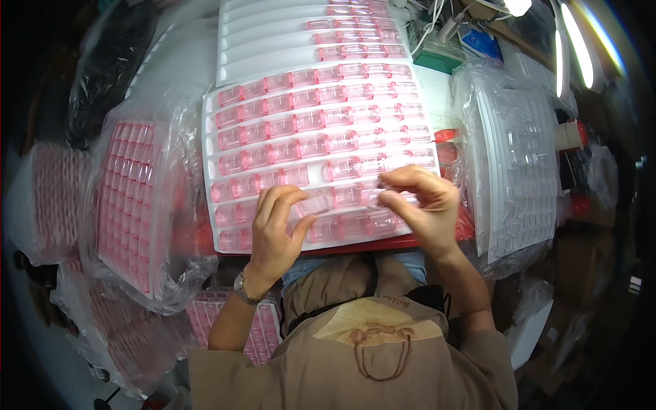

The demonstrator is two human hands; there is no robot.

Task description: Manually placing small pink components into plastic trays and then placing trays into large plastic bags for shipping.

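A white tray [209,164] in front of me carries rows of small clear-pink plastic containers [281,128]. One row has a gap where a container is absent. Low over the tray, my left hand [277,222] holds a clear-pink plastic container [315,203] between thumb and fingers, tilted. To its right, my right hand [427,205] is closed in a pinch above the tray's right side. Whatever sits between those fingertips is small and blurred, so I cannot make it out.
Behind stands another white tray [263,42], partly filled with pink pieces. Plastic-wrapped pink trays [130,198] lean at the left, and wrapped clear trays [516,164] at the right. Cables and a green box [437,60] lie at the back right. Another pink tray [263,331] is low beside me.
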